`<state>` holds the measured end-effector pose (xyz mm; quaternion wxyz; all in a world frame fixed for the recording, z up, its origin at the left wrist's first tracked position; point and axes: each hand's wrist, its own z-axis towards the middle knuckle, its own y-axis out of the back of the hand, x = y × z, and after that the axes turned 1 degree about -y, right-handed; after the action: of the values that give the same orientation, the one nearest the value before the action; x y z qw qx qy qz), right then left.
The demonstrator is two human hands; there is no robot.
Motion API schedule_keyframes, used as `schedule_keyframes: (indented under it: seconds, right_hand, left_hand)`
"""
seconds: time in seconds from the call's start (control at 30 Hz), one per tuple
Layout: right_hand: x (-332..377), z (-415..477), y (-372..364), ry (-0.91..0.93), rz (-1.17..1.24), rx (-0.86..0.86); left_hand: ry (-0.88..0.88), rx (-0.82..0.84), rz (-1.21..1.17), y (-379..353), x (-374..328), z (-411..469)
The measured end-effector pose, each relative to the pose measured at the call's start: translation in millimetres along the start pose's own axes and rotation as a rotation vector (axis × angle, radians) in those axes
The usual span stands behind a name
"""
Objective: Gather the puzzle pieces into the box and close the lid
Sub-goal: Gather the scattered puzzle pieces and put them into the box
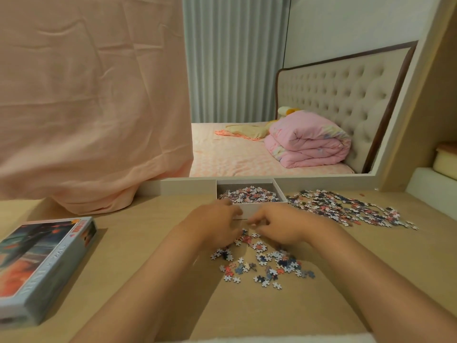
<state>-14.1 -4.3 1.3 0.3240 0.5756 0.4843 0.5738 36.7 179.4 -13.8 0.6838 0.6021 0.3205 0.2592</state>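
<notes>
The open white box (249,211) stands at the far edge of the desk (138,246), against the base of a mirror (272,95), and already holds a heap of puzzle pieces. Just in front of the box, the left hand (212,225) and the right hand (280,226) lie palm down and close together over the nearest scatter of loose pieces (262,263). Their fingers curl inward toward each other on the pieces; both are blurred, so whether either one actually grips any piece cannot be told. The left hand's fingertips reach the box's front left corner. To the right of the box a larger spread of pieces (346,206) lies on the desk. Well to the left of the box, nearer the viewer, the printed lid (42,268) rests picture side up. A pink cloth (86,107) hangs behind the lid.
</notes>
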Motion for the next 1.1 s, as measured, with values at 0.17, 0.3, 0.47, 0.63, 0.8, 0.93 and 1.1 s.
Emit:
schedule_keyframes:
  seconds: [0.17, 0.3, 0.47, 0.63, 0.8, 0.93, 1.1]
  right_hand:
    - [5.9, -16.8, -10.2, -0.023, -0.102, 0.06]
    - [7.4, -31.3, -0.5, -0.033, -0.022, 0.058]
    - [-6.9, -46.2, 23.4, -0.177, -0.021, 0.127]
    - [-9.3, -54.5, 25.7, -0.392, 0.018, 0.373]
    - [-9.5, -41.7, 11.0, -0.287, 0.133, 0.275]
    - [-9.6, -33.2, 1.6, -0.179, 0.203, 0.167]
    - [-2.1, -39.1, 9.8, -0.146, 0.013, 0.098]
  left_hand:
    - [-0.001, 0.173, -0.108, -17.9, -8.2, -22.0]
    - [-0.028, 0.126, -0.224, -17.2, -15.3, -31.8]
    - [0.033, 0.236, -0.199, -6.6, -17.9, -40.9]
    - [-0.024, 0.313, -0.284, -21.7, -36.1, -43.4]
    - [-0.096, 0.104, -0.275, -41.7, -42.2, -29.7]
    - [-0.162, 0.029, -0.344, -37.5, -28.0, -24.9]
    - [-0.019, 0.133, -0.151, -15.2, -3.7, -29.5]
